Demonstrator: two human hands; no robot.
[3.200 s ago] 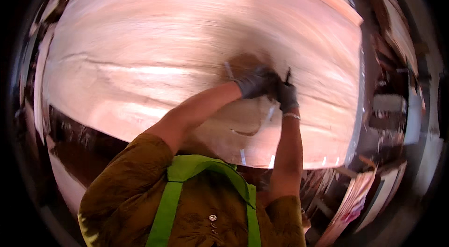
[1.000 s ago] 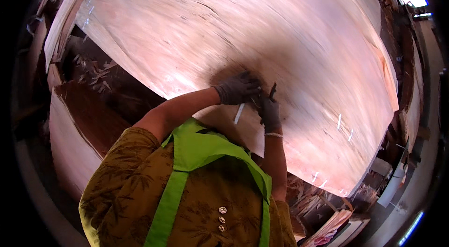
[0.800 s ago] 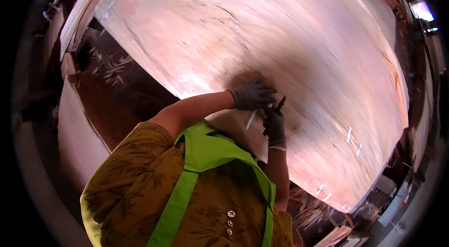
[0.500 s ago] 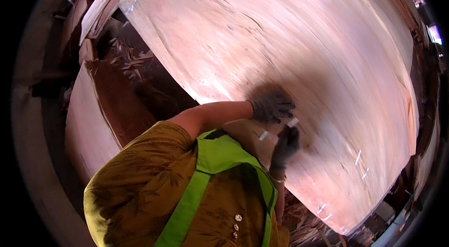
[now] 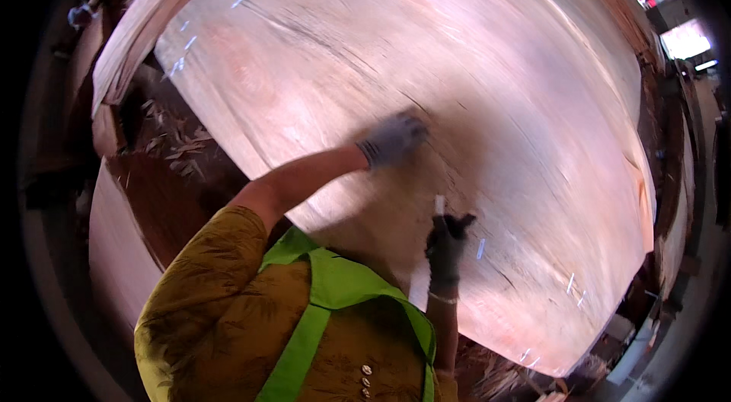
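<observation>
A broad, pale sheet of wood veneer [image 5: 320, 90] lies before me, with dark cracks along its grain. My left hand [image 5: 394, 140], in a grey knitted glove, rests on the sheet beside a long crack, palm down with its fingers slightly bent. Nearer to me, my right hand [image 5: 445, 253] wears a darker glove and pinches a strip of white tape [image 5: 439, 205], whose end sticks up past the fingers. Another short piece of tape [image 5: 480, 248] is stuck to the veneer just right of that hand. A paler band shows beside the right wrist; its kind is unclear.
Several short tape pieces [image 5: 190, 43] mark the sheet's far left edge, and others [image 5: 571, 283] its right part. Wood scraps [image 5: 179, 139] litter the dark area at left. A stack of veneer [image 5: 126, 242] stands near my left side. Bright windows [image 5: 685, 39] show far right.
My left hand has moved away from my right, farther up the sheet. My right hand has drawn back toward me with a tape strip, leaving a piece on the veneer. The whole view has shifted.
</observation>
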